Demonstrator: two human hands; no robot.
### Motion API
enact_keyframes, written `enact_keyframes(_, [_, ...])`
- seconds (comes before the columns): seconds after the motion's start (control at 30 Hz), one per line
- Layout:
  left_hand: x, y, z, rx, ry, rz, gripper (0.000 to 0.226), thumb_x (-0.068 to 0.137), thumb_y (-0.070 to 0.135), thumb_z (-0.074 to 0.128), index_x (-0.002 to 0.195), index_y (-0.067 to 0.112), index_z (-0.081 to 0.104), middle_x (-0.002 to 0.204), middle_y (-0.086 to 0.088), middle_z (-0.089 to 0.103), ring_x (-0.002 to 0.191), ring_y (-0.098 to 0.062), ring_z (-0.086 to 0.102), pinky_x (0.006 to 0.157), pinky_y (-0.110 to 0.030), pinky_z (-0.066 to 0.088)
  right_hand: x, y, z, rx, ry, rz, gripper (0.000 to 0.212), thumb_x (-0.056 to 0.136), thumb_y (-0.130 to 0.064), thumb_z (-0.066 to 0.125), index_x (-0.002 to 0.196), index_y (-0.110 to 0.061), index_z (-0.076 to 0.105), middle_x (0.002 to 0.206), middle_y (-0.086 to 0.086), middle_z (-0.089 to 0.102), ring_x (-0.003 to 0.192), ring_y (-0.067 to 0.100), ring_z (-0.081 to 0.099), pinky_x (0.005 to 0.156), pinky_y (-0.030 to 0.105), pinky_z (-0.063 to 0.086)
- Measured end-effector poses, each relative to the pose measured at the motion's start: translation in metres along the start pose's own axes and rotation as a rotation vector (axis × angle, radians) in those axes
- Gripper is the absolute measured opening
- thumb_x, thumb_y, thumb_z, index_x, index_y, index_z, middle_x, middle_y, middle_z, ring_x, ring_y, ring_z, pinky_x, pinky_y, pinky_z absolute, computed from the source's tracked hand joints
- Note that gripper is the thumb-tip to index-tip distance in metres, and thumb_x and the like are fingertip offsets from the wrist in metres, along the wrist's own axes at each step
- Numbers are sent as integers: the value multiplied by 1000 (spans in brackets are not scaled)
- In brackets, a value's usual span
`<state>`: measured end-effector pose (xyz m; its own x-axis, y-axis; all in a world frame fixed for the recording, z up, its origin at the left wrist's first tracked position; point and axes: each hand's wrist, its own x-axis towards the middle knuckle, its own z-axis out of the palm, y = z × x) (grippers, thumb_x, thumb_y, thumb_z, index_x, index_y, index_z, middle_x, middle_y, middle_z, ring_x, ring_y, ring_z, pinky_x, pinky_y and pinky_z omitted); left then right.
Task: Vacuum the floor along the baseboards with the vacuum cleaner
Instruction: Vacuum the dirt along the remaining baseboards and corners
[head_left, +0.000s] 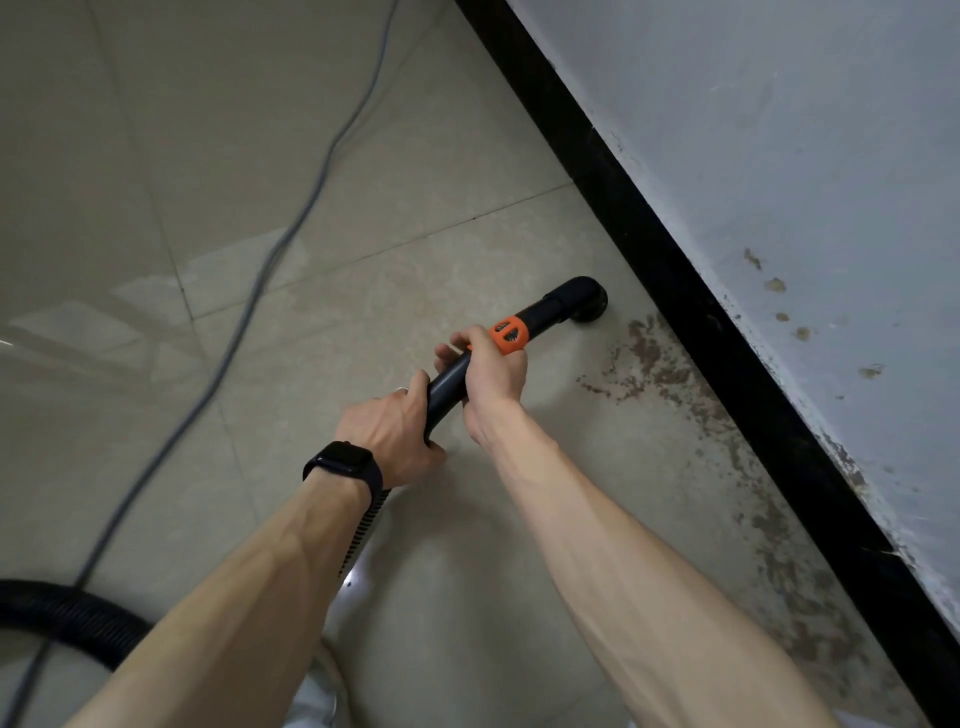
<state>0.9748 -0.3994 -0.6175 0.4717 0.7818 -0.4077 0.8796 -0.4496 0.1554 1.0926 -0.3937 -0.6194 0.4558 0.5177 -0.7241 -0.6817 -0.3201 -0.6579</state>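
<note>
gripping the vacuum wand (452, 376) with both hands at the centre of the frame. left hand (387, 434) is sitting lower on the tube, fingers wrapped and clamped around it, a dark watch (343, 462) on that wrist. right hand (491, 376) is clamping the tube just below the orange collar (510, 336), fingers closed over the top, thumb side partly hidden.

nozzle (587, 301) is resting on the floor (311, 218) right of centre, near the black baseboard (701, 291) but not touching it as far as the view shows; a thin strip of tile is showing between them. ribbed hose (62, 618) is trailing off to the lower left, and a grey cord (291, 234) is running from the top of the frame down the left side.

progress, as a judgement: work is looking early to middling. brown dirt (654, 364) is lying scattered just below and right of the nozzle, and more is spreading along the baseboard toward the lower right corner, so that stretch is appearing not yet cleaned. tile along the baseboard toward the upper middle is looking clean, though whether it is already vacuumed or simply never dirty, cannot tell. wall (805, 156) is showing stains too, outside the job.
</note>
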Motion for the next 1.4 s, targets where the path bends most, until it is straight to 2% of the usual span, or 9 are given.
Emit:
enact_keyframes(0.17, [-12, -25, 0, -5, -23, -1, 48, 79, 43, 63, 100, 23, 25, 77, 4, 48, 64, -25, 51, 56, -32, 37, -12, 14, 11, -82, -36, 13, 4, 88, -3, 62, 87, -5, 59, 70, 12, 72, 63, 22, 71, 65, 32, 61])
enact_keyframes(0.37, [-24, -53, 4, 101, -38, 64, 47, 81, 47, 59, 98, 25, 21, 86, 4, 56, 66, -22, 53, 56, -32, 39, -30, 37, 14, -76, -19, 27, 9, 88, -5, 65, 96, -4, 60, 62, -1, 70, 70, 19, 77, 85, 45, 64])
enact_keyframes(0.47, [-29, -54, 2, 128, -41, 85, 45, 81, 48, 58, 100, 25, 23, 82, 6, 53, 66, -21, 54, 55, -31, 39, -28, 35, 13, 16, 43, 31, 33, 92, -13, 71, 117, -5, 51, 80, 4, 71, 72, 23, 78, 82, 44, 65])
enact_keyframes(0.6, [-27, -39, 1, 124, -21, 79, 44, 81, 45, 58, 103, 23, 28, 78, 7, 45, 63, -24, 53, 52, -31, 33, -18, 18, 6, -56, 101, -12, 38, 104, -41, 58, 123, -12, 42, 89, 6, 68, 61, 16, 74, 80, 42, 65])
enact_keyframes(0.7, [-19, -29, 1, 111, -12, 91, 44, 80, 45, 58, 101, 23, 25, 79, 7, 46, 64, -25, 52, 54, -31, 35, -13, 10, -1, -148, 96, -48, 37, 105, -40, 53, 123, -10, 42, 88, 6, 67, 59, 15, 74, 79, 40, 64])
enact_keyframes(0.83, [-10, -18, 0, 87, -17, 92, 45, 80, 44, 58, 99, 23, 23, 80, 6, 48, 62, -24, 49, 54, -31, 36, -5, -2, -9, -182, 93, -57, 29, 104, -35, 55, 118, -13, 41, 87, 5, 67, 59, 15, 74, 84, 45, 64])
enact_keyframes(0.93, [-2, -6, -1, 75, -25, 87, 46, 80, 44, 59, 99, 23, 22, 80, 5, 49, 63, -25, 50, 55, -32, 37, 0, -12, -15, -184, 104, -62, 29, 103, -33, 55, 118, -12, 41, 86, 5, 66, 57, 15, 73, 80, 43, 65])
enact_keyframes(1.07, [8, 16, -2, 40, -40, 73, 47, 80, 45, 62, 102, 22, 28, 71, 8, 46, 59, -21, 49, 50, -30, 33, 9, -28, -25, -223, 131, -71, 33, 103, -32, 54, 124, -11, 39, 86, 5, 67, 56, 15, 72, 63, 34, 61])
enact_keyframes(1.4, [25, 51, 2, -11, -68, 98, 49, 78, 47, 64, 105, 21, 32, 71, 6, 50, 59, -20, 51, 48, -30, 32, 27, -51, -50, -279, 205, -90, 30, 105, -32, 50, 124, -12, 37, 86, 6, 66, 53, 16, 70, 59, 32, 59])
